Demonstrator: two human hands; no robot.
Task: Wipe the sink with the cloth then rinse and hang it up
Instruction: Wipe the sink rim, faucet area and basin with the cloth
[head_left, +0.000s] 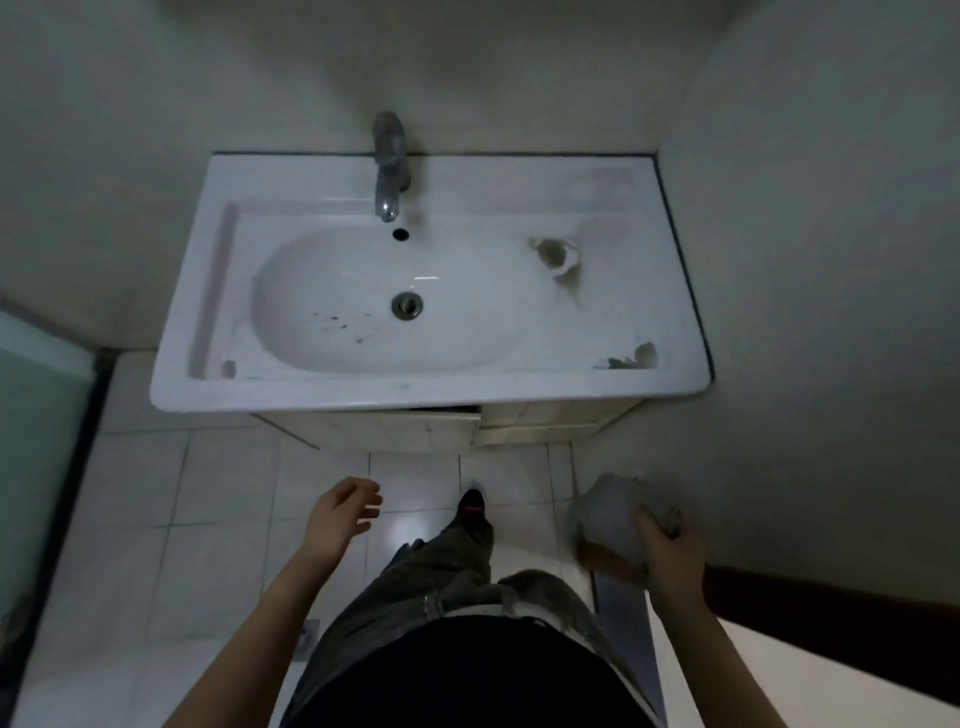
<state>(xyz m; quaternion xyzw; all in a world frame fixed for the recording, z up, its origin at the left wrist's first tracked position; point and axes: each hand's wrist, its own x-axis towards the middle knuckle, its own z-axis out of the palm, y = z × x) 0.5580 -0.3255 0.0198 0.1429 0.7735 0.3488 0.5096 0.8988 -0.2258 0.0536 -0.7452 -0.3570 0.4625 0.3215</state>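
A white rectangular sink (322, 387) stands against the wall ahead, with an oval basin, a metal drain and a chrome tap (389, 166) at the back. Dark specks lie in the basin left of the drain, and brownish stains mark the right ledge. My right hand (670, 545) is low at the right, in front of the sink and below its rim, gripping a bunched grey cloth (608, 519). My left hand (343, 514) hovers over the floor in front of the cabinet, fingers apart and holding nothing.
A pale cabinet (447, 431) sits under the sink. White floor tiles (208, 493) lie between me and it. Walls close in behind and at the right. A frosted glass panel (36, 426) stands at the left. My leg and dark shoe (472, 506) point toward the cabinet.
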